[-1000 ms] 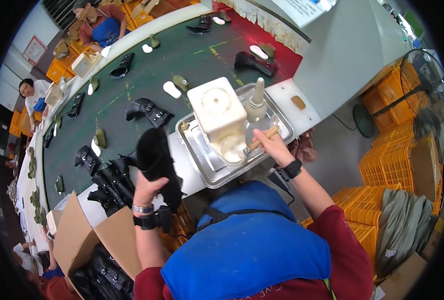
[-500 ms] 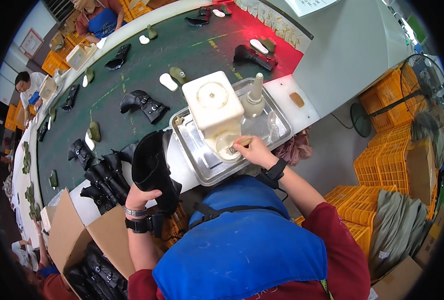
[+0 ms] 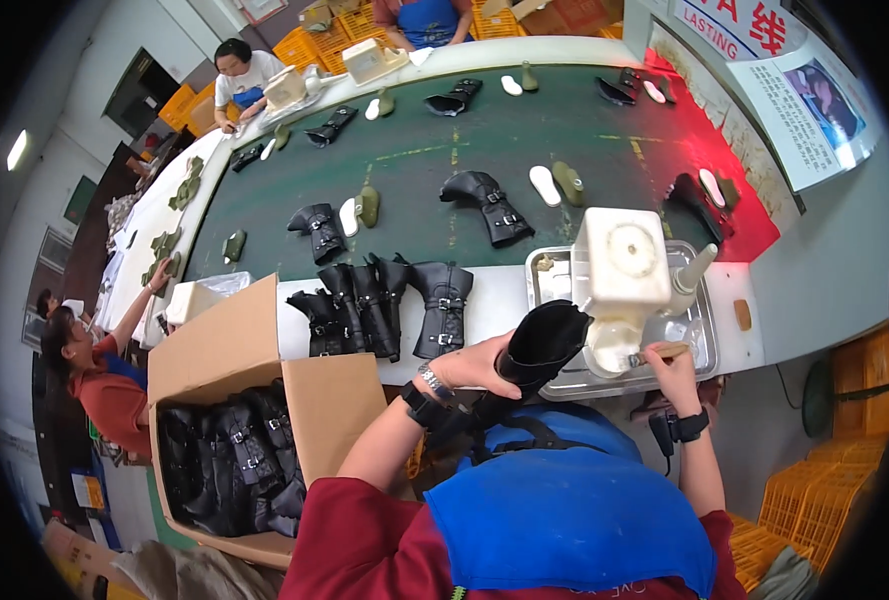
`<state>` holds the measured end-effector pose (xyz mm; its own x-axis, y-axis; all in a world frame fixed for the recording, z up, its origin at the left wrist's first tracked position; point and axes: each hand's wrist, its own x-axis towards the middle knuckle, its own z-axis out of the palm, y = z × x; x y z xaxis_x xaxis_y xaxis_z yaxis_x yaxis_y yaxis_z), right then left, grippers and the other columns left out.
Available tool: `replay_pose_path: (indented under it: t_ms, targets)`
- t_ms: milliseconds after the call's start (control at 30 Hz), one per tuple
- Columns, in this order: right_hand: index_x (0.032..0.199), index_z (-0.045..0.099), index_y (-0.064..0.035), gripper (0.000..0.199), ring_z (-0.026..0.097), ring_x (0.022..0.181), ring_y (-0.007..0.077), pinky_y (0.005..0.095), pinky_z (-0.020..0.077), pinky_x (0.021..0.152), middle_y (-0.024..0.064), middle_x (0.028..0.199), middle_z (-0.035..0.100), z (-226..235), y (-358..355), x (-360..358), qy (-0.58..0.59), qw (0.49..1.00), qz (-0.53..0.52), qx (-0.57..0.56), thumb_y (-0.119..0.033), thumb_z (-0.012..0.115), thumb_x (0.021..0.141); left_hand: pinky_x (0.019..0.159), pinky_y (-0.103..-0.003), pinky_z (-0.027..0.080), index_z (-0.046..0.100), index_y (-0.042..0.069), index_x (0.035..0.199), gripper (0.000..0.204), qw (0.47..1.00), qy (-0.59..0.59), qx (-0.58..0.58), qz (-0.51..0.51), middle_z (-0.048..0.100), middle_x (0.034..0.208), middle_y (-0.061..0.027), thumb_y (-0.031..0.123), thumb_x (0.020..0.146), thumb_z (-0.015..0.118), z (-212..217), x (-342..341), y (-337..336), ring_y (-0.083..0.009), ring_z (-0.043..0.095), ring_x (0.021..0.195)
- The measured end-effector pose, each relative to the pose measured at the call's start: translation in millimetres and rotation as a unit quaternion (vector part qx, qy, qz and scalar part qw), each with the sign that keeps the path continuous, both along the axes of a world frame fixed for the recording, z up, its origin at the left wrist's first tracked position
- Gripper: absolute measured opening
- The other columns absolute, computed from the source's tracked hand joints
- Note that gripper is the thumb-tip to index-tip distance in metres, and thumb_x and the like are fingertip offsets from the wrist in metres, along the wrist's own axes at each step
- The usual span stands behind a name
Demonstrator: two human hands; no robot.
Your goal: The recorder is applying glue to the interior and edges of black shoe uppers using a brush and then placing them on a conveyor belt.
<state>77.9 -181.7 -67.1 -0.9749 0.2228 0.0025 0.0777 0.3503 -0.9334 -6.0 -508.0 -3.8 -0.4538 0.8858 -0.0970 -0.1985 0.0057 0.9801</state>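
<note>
My left hand [image 3: 474, 368] is wrapped round a black boot upper [image 3: 546, 345], its wide opening turned upward, close to the white glue container [image 3: 616, 262]. My right hand [image 3: 674, 378] pinches a brush [image 3: 672, 350] by its light wooden handle. The brush's bristle end dips into the round dish [image 3: 604, 362] at the container's foot, where whitish glue shows. Container and dish stand in a metal tray [image 3: 706, 335], beside a white squat bottle with a tall spout [image 3: 692, 272]. The boot hides part of the tray's near left side.
Several black boot uppers [image 3: 442, 305] lie along the white table edge. The green belt [image 3: 404, 165] beyond carries boots, white insoles [image 3: 544, 186] and olive shoe lasts [image 3: 568, 183]. An open carton [image 3: 334, 430] of boot uppers stands at my left. Co-workers [image 3: 114, 400] sit round the belt.
The view has swung left, bringing the carton further in. My left hand has brought the boot upper closer to the glue container. My right hand still holds the brush at the dish.
</note>
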Motion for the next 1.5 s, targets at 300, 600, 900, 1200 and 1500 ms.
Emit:
replay_pose_path:
  t_ms: [300,600,900,1200,1500]
  targets:
    - [0.092,0.063,0.0,0.022,0.047,0.058,0.0045,0.02,0.0361,0.051,-0.0009,0.067,0.055,18.0,28.1,-12.0,-0.022,0.987,-0.064,-0.149,-0.021,0.06,0.083,0.099,-0.033,0.031,0.041,0.002,0.127,0.079,0.998,-0.052,-0.013,-0.03,0.049,0.123,-0.0088,0.018,0.06,0.079,-4.6,-5.1,-6.1,-0.0163,0.043,0.113]
    - [0.099,0.059,-0.0008,0.019,0.057,0.07,0.0104,0.0218,0.0449,0.061,0.0057,0.082,0.061,103.8,-7.9,-34.7,0.07,0.95,0.095,-0.29,-0.012,0.058,0.084,0.096,-0.035,0.035,0.041,0.002,0.126,0.08,0.993,-0.058,0.009,-0.102,0.051,0.119,-0.0107,0.024,0.059,0.08,-31.6,-7.1,2.9,-0.0209,0.047,0.11]
    - [0.084,0.064,-0.0005,0.011,0.058,0.066,0.0188,0.0273,0.0454,0.058,0.009,0.076,0.061,123.1,-50.4,-42.1,0.319,0.91,0.259,0.063,-0.001,0.066,0.073,0.095,-0.036,0.036,0.037,0.002,0.128,0.086,0.989,-0.093,0.0,-0.113,0.05,0.118,-0.0115,0.019,0.056,0.082,-24.7,-2.4,8.1,-0.0215,0.047,0.109]
    - [0.086,0.064,-0.0001,0.013,0.057,0.065,0.019,0.0277,0.0443,0.058,0.0083,0.076,0.061,101.8,-42.1,-30.5,0.26,0.944,0.198,0.034,-0.001,0.066,0.073,0.095,-0.034,0.035,0.039,0.002,0.127,0.087,0.994,-0.061,-0.006,-0.092,0.051,0.117,-0.01,0.018,0.054,0.083,-16.2,0.5,0.9,-0.0197,0.047,0.109]
    - [0.085,0.063,0.0013,0.012,0.057,0.065,0.0214,0.0286,0.0439,0.057,0.0097,0.074,0.061,102.7,-42.1,-32.5,0.291,0.938,0.172,0.068,-0.001,0.066,0.073,0.094,-0.029,0.036,0.04,0.0,0.124,0.082,0.983,0.133,-0.101,-0.081,0.052,0.117,-0.0096,0.021,0.056,0.081,17.0,0.6,12.1,-0.0167,0.047,0.106]
